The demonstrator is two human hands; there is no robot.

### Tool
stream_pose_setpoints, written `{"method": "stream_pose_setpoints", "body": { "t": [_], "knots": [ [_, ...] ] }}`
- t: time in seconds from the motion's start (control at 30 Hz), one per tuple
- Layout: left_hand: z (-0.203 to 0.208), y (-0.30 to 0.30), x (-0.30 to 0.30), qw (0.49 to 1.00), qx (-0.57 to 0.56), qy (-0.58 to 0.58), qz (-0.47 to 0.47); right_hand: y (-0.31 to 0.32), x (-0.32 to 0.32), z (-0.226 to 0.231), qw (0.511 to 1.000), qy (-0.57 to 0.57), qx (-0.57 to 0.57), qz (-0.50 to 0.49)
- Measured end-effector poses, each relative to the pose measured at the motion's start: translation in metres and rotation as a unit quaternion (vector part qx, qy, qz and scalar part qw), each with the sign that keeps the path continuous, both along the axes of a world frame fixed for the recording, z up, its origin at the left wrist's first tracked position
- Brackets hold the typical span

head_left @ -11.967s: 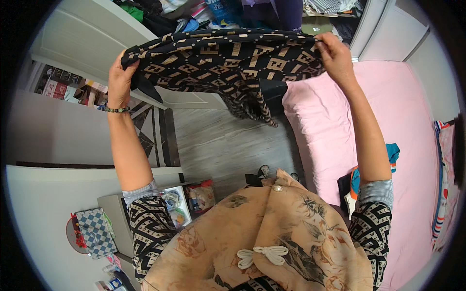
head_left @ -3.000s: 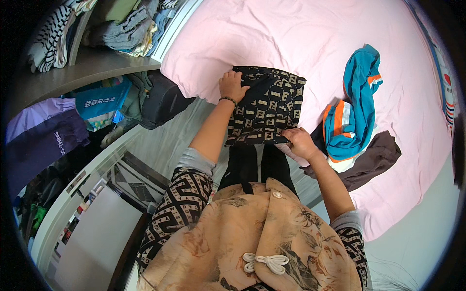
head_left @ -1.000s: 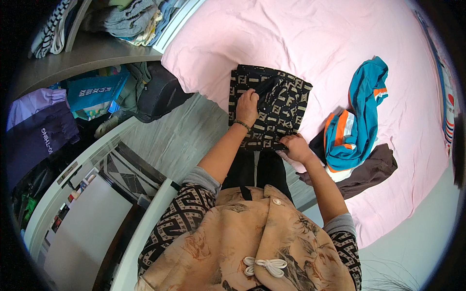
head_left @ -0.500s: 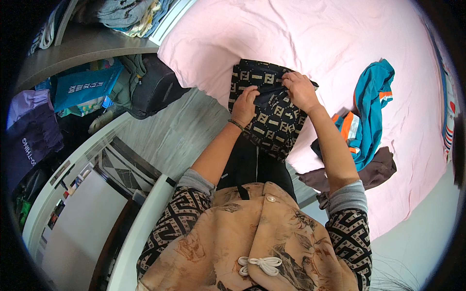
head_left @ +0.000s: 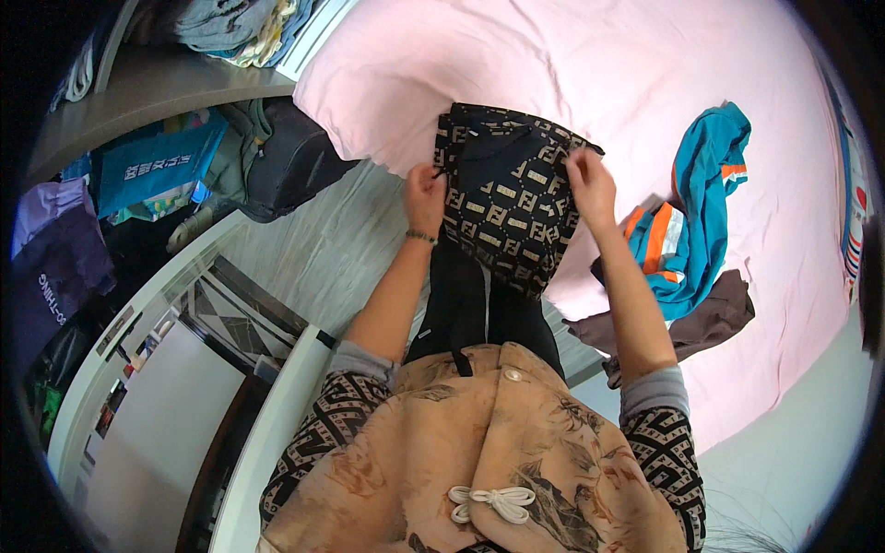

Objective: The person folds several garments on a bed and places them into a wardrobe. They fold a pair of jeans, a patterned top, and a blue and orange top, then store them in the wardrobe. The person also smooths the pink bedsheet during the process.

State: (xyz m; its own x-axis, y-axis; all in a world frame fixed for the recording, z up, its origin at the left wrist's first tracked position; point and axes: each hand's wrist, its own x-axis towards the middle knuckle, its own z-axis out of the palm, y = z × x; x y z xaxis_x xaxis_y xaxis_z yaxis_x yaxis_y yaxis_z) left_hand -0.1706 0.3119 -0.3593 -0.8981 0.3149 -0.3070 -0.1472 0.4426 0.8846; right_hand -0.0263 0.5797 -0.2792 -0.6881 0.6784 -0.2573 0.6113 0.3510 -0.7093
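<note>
On the right of the frame, a teal top [head_left: 705, 217] with orange and white stripes lies on a pink sheet [head_left: 784, 194]. A crumpled brown cloth [head_left: 721, 313] touches it. At the upper left, grey clothes [head_left: 219, 26] sit on a shelf [head_left: 198, 96]. Below are a blue bag [head_left: 184, 138] and a black bag [head_left: 297, 166].

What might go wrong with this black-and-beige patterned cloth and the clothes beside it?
The black-and-beige patterned cloth overhangs the edge of the pink-covered bed, so it might slide off if left unsupported. The right forearm crosses over the dark brown garment near that edge; a sweep could drag it down.
</note>
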Motion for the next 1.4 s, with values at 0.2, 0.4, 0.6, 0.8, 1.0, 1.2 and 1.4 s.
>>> {"method": "stream_pose_setpoints", "body": {
  "t": [0.2, 0.4, 0.6, 0.8, 1.0, 1.2, 1.4],
  "knots": [
    [-0.006, -0.059, 0.037, 0.939, 0.032, -0.337, 0.056, -0.101, 0.155, -0.022, 0.961, -0.141, -0.165, -0.173],
    [-0.018, -0.059, 0.051, 0.899, 0.081, -0.415, -0.117, -0.144, 0.181, -0.049, 0.916, -0.012, -0.371, -0.155],
    [-0.004, -0.099, 0.036, 0.799, -0.145, -0.462, -0.357, -0.148, 0.174, -0.022, 0.818, -0.131, -0.531, -0.177],
    [0.072, -0.112, 0.019, 0.765, 0.047, -0.597, -0.235, -0.102, 0.160, 0.053, 0.687, -0.019, -0.686, -0.238],
    [0.119, -0.016, -0.035, 0.732, 0.273, -0.613, -0.117, -0.035, 0.084, 0.062, 0.616, 0.095, -0.682, -0.382],
    [0.093, 0.057, -0.044, 0.949, 0.059, -0.220, -0.219, -0.017, 0.028, 0.006, 0.891, 0.022, -0.371, -0.261],
    [0.067, 0.047, -0.010, 0.901, -0.141, 0.284, -0.296, -0.028, 0.035, -0.012, 0.978, -0.053, 0.125, -0.156]
  ]
}}
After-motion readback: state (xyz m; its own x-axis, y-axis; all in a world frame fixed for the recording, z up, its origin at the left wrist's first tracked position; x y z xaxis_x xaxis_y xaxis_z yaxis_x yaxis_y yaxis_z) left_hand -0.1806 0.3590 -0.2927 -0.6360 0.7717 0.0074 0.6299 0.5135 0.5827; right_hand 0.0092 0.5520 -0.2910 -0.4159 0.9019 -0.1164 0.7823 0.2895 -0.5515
